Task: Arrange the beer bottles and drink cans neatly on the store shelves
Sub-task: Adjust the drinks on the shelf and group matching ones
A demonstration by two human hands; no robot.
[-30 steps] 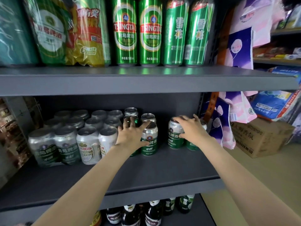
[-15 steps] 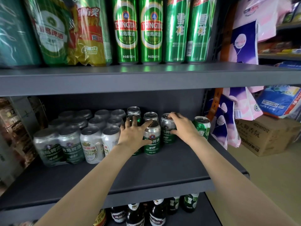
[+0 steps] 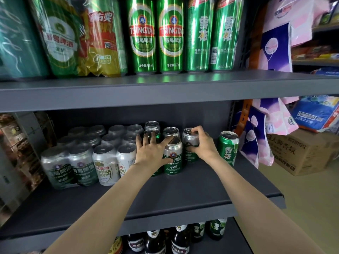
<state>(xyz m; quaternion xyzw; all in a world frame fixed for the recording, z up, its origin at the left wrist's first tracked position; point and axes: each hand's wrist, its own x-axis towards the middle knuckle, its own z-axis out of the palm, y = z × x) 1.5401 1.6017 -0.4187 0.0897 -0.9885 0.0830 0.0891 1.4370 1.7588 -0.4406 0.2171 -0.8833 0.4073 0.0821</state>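
Note:
On the middle grey shelf [image 3: 183, 195] stand loose silver-and-green Tsingtao cans. My left hand [image 3: 152, 153] lies flat over a can that it mostly hides, its fingers spread and its thumb resting on the top of the front Tsingtao can [image 3: 173, 158]. My right hand [image 3: 201, 143] grips a silver Tsingtao can [image 3: 189, 138] just right of that one, fingers curled over its rim. A green Snow can [image 3: 228, 147] stands alone farther right. More loose cans [image 3: 170, 132] stand behind.
Shrink-wrapped packs of silver cans [image 3: 82, 162] fill the shelf's left half. Tall green cans [image 3: 171, 35] and wrapped packs line the upper shelf. Beer bottles [image 3: 180, 239] stand on the lower shelf. Right of the shelving are hanging pink-purple bags [image 3: 256, 143] and a cardboard box [image 3: 300, 154].
My right hand has slid the silver can leftward, away from the green Snow can, close to the front Tsingtao can. My left hand has stayed on the cans.

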